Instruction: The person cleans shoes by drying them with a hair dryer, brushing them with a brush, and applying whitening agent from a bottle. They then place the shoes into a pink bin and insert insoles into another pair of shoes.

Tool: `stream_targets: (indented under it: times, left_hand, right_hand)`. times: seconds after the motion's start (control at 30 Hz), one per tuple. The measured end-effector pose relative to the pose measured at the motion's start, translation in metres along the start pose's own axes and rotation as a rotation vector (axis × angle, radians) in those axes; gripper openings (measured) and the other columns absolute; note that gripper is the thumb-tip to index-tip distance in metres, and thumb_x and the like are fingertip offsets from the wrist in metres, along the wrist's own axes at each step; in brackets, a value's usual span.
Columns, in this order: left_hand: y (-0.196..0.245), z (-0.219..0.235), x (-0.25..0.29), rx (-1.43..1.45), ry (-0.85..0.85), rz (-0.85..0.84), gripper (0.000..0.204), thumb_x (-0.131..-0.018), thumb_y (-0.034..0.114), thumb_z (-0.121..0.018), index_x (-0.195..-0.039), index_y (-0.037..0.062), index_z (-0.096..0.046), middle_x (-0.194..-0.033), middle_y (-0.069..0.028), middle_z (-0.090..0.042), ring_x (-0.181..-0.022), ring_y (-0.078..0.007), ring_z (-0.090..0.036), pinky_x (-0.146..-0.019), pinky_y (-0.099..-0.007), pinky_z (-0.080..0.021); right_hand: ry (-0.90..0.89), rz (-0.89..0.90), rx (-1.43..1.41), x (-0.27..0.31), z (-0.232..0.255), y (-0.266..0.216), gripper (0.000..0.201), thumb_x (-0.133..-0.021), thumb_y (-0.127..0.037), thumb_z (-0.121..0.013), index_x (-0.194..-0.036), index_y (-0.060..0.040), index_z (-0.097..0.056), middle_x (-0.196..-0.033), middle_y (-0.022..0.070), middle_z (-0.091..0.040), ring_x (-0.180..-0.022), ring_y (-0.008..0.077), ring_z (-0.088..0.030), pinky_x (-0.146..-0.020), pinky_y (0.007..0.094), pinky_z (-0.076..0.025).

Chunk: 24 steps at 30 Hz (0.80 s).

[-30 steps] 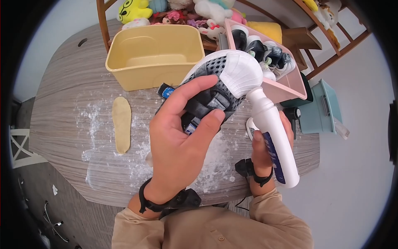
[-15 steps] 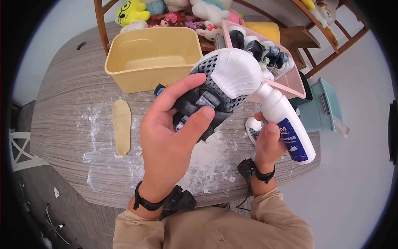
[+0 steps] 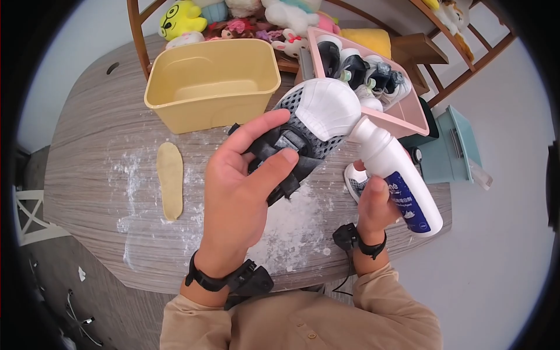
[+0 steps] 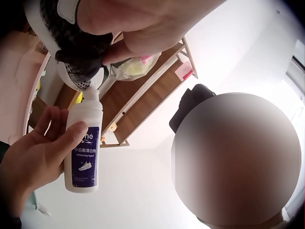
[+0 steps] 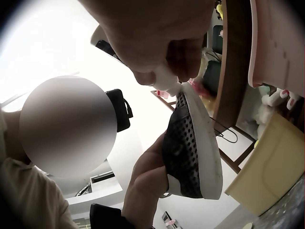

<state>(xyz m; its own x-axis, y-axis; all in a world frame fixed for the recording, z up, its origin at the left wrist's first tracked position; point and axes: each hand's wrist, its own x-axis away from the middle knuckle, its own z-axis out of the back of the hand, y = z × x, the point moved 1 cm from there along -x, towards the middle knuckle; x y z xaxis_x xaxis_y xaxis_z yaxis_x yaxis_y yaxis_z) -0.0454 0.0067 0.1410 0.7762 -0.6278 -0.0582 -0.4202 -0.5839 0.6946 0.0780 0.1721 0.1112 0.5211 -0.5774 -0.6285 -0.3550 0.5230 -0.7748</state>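
Note:
In the head view the left hand (image 3: 236, 192) grips a black mesh shoe (image 3: 297, 125) by its straps, its white toe cap pointing up and right. The right hand (image 3: 376, 207) holds a white bottle (image 3: 399, 181) with a blue label, tilted so its top meets the edge of the shoe's toe. The left wrist view shows the bottle (image 4: 83, 152) with its applicator end touching the toe. From the right wrist view, the white sole (image 5: 205, 143) of the shoe faces sideways, the left hand (image 5: 145, 183) behind it.
A yellow bin (image 3: 213, 108) stands at the back left, beside a pink bin (image 3: 402, 122) holding several shoes. A beige insole (image 3: 170, 181) lies on the powder-marked table (image 3: 93, 175). Another shoe (image 3: 353, 178) rests partly behind the right hand. Plush toys fill a rear shelf.
The bottle has swung outward to the right at its base, turning its label into view. The shoe has shifted slightly left and tilted, the bottle's tip staying at its toe.

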Motion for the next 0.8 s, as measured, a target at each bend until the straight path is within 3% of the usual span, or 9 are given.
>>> stream_targets:
  times: [0.1, 0.23, 0.33, 0.43, 0.6, 0.67, 0.73, 0.8]
  left_hand:
    - [0.001, 0.001, -0.001, 0.023, 0.002, 0.035, 0.044, -0.083, -0.004, -0.064, -0.126, -0.0054, -0.052, -0.106, -0.0118, -0.064, -0.092, -0.0136, -0.064, -0.079, -0.0252, -0.053]
    - [0.002, 0.001, -0.002, 0.053, 0.002, 0.06, 0.044, -0.084, -0.003, -0.062, -0.127, -0.0063, -0.05, -0.107, -0.0131, -0.064, -0.092, -0.0152, -0.065, -0.08, -0.0265, -0.053]
    - [0.001, 0.001, -0.004, 0.077, 0.007, 0.087, 0.044, -0.084, -0.003, -0.061, -0.127, -0.0067, -0.05, -0.107, -0.0135, -0.064, -0.092, -0.0161, -0.065, -0.081, -0.0272, -0.053]
    - [0.001, 0.004, -0.006, 0.096, 0.011, 0.133, 0.045, -0.085, -0.004, -0.06, -0.128, -0.0068, -0.049, -0.108, -0.0136, -0.064, -0.093, -0.0167, -0.065, -0.081, -0.0277, -0.053]
    - [-0.005, 0.012, -0.014, 0.14, 0.03, 0.218, 0.044, -0.086, -0.001, -0.059, -0.129, -0.0058, -0.049, -0.114, -0.0131, -0.062, -0.098, -0.0177, -0.063, -0.086, -0.0297, -0.052]
    - [-0.008, 0.016, -0.016, 0.115, 0.007, 0.239, 0.045, -0.088, 0.003, -0.057, -0.131, -0.0048, -0.048, -0.124, -0.0123, -0.057, -0.109, -0.0194, -0.06, -0.094, -0.0323, -0.049]
    - [-0.008, 0.014, -0.017, 0.207, 0.039, 0.285, 0.044, -0.087, 0.001, -0.057, -0.13, -0.0046, -0.048, -0.115, -0.0135, -0.061, -0.102, -0.019, -0.063, -0.089, -0.0311, -0.051]
    - [-0.009, 0.013, -0.018, 0.27, 0.043, 0.323, 0.043, -0.087, 0.0, -0.057, -0.129, -0.0045, -0.049, -0.111, -0.0142, -0.063, -0.099, -0.0192, -0.065, -0.087, -0.0308, -0.052]
  right_hand:
    - [0.018, -0.092, -0.096, -0.002, -0.005, -0.008, 0.07, -0.078, -0.035, -0.077, -0.126, 0.0062, -0.046, -0.111, 0.0133, -0.059, -0.101, 0.0204, -0.057, -0.09, 0.0338, -0.045]
    - [0.042, 0.05, 0.001, 0.003, 0.006, 0.013, 0.069, -0.078, -0.034, -0.078, -0.125, 0.0056, -0.048, -0.112, 0.0127, -0.059, -0.1, 0.0203, -0.058, -0.089, 0.0335, -0.046]
    - [-0.036, 0.043, 0.012, -0.003, 0.005, 0.006, 0.069, -0.077, -0.036, -0.078, -0.124, 0.0056, -0.05, -0.114, 0.0134, -0.059, -0.101, 0.0207, -0.058, -0.088, 0.0336, -0.046]
    - [0.006, 0.043, 0.055, -0.002, 0.007, 0.007, 0.066, -0.075, -0.035, -0.079, -0.121, 0.0054, -0.054, -0.113, 0.014, -0.061, -0.1, 0.0204, -0.059, -0.088, 0.0334, -0.047]
    - [-0.121, 0.169, 0.25, -0.013, 0.006, -0.004, 0.059, -0.073, -0.026, -0.079, -0.118, 0.0043, -0.057, -0.105, 0.0135, -0.065, -0.094, 0.0184, -0.063, -0.085, 0.0318, -0.049]
    - [-0.115, -0.008, 0.131, -0.01, 0.007, -0.002, 0.058, -0.074, -0.023, -0.079, -0.12, 0.0044, -0.055, -0.105, 0.0134, -0.065, -0.094, 0.0184, -0.063, -0.084, 0.0317, -0.049]
    - [-0.016, -0.022, -0.068, -0.01, 0.007, 0.003, 0.056, -0.079, -0.015, -0.075, -0.125, 0.0051, -0.05, -0.103, 0.0121, -0.065, -0.089, 0.0178, -0.064, -0.078, 0.0301, -0.051]
    - [0.091, -0.082, -0.221, -0.014, 0.008, -0.007, 0.047, -0.082, -0.014, -0.073, -0.12, 0.0055, -0.053, -0.095, 0.0111, -0.067, -0.081, 0.0168, -0.065, -0.073, 0.0281, -0.052]
